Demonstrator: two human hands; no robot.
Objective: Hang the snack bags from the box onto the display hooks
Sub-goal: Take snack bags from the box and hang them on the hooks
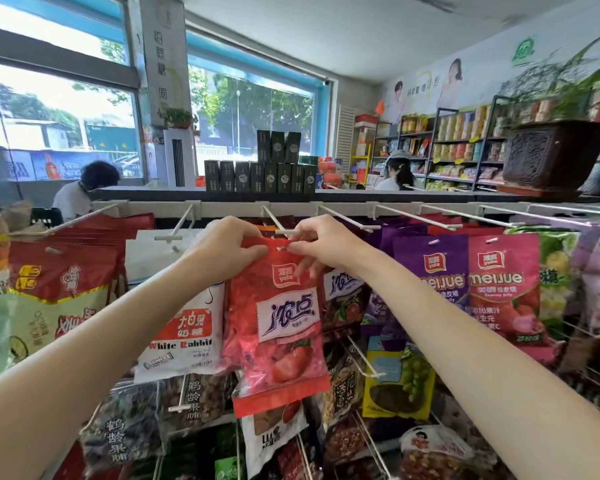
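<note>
A red strawberry snack bag (278, 327) hangs in front of the display rack, its top edge held up at the tip of a white display hook (284, 231). My left hand (226, 249) pinches the bag's top left corner. My right hand (321, 245) pinches the top right corner, right beside the bag's hang hole. The hook's tip lies just above the hole, between my two hands. The box is not in view.
Neighbouring hooks carry a White Rabbit bag (184, 327) on the left and purple and pink Meijue bags (503, 289) on the right. Lower hooks hold more snacks. Dark boxes (260, 174) stand on the shelf top behind. Two people sit beyond the rack.
</note>
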